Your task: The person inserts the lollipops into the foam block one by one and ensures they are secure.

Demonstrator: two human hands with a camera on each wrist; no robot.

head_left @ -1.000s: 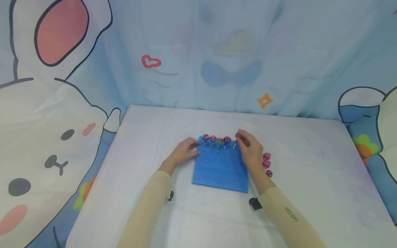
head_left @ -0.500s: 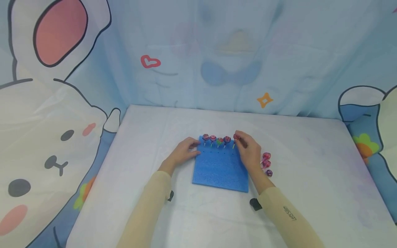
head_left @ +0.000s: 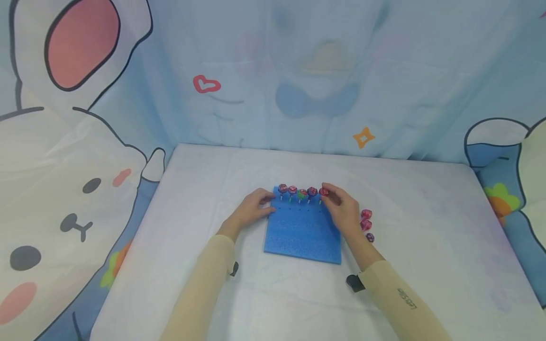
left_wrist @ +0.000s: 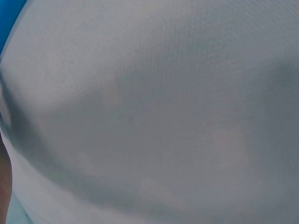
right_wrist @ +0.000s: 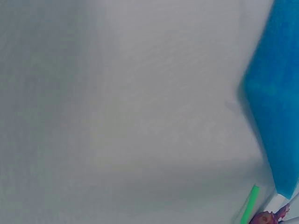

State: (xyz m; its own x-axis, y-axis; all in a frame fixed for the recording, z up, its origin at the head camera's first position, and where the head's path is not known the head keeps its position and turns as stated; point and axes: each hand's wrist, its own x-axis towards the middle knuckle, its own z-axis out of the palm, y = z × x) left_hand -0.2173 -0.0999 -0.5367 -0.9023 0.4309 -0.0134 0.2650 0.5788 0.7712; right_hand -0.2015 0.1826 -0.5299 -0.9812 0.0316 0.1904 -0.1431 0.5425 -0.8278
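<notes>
Head camera: a person's right hand (head_left: 345, 210) pinches a red lollipop (head_left: 323, 192) near its top, apparently to guide the stick, at the far right of a blue board (head_left: 302, 237). The left hand (head_left: 253, 207), loosely spread and gripping nothing, touches the board's left edge, probably to steady it. Four lollipops (head_left: 302, 194) stand in line beside the held one; three loose lollipops (head_left: 366, 225) lie on the white table (head_left: 426, 246), seemingly for easy reach.
</notes>
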